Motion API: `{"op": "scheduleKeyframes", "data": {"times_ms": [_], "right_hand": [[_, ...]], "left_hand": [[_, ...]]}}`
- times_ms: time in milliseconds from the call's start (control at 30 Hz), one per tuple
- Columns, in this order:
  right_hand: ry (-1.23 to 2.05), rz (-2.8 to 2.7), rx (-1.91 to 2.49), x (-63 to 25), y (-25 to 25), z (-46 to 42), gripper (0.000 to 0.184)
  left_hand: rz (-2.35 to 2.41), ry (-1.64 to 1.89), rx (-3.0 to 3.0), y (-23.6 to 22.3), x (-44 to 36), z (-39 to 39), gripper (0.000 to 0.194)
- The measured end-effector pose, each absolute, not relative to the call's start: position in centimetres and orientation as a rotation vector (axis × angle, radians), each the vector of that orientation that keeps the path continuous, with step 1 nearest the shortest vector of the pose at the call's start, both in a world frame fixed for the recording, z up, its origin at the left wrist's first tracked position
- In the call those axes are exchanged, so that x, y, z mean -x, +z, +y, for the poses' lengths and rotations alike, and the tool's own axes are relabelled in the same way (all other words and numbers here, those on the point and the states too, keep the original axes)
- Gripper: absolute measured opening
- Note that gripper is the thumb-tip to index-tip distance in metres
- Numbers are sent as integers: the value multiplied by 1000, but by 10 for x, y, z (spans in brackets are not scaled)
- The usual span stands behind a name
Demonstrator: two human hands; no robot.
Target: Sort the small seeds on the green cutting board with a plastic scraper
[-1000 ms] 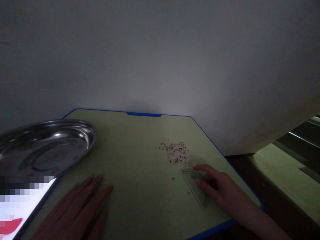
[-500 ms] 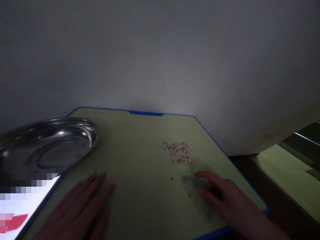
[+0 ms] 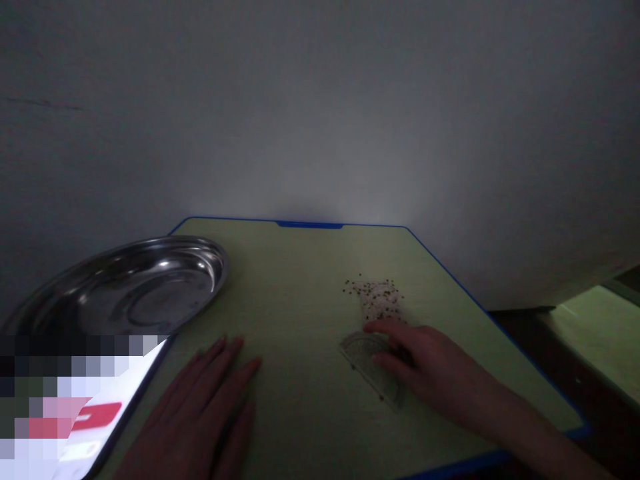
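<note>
A clear semicircular protractor (image 3: 367, 357) lies slanted on the pale tabletop, its straight edge facing left. Thumb and fingers of my right hand (image 3: 425, 353) are closed on its right side. A few dark specks sit along the straight edge. Just beyond is a square patch of pale grains (image 3: 379, 303) with small dark seed-like bits scattered over and around it; my right fingers cover its near edge. My left hand (image 3: 200, 407) rests flat at the near left with fingers stretched out, holding nothing.
A shiny round metal basin (image 3: 165, 293) stands on the left. In front of it is a lit screen (image 3: 115, 420), partly blurred out. The table (image 3: 280, 267) has a blue rim and backs onto a grey wall. Another pale surface (image 3: 605, 333) shows lower at the right.
My right hand has slid the protractor left and slightly forward, closer to the grains. The whole view has shifted, so the table appears further right. My left hand stays flat.
</note>
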State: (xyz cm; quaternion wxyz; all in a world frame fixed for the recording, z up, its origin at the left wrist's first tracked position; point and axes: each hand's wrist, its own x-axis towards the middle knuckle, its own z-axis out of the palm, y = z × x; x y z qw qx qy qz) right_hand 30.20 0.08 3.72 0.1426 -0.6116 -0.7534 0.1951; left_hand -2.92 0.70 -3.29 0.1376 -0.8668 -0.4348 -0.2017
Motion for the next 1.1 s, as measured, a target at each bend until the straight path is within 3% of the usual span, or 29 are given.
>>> {"op": "scheduleKeyframes", "data": {"times_ms": [400,1100], "right_hand": [[765,-2415,1523,-286,46,-1,35],[1076,-2562,1308,-258,64,-4,18]], "left_hand": [[-1233,-630,2459,-10,15,5,45],[-1275,-630,2462,-12,13,1,44]]}}
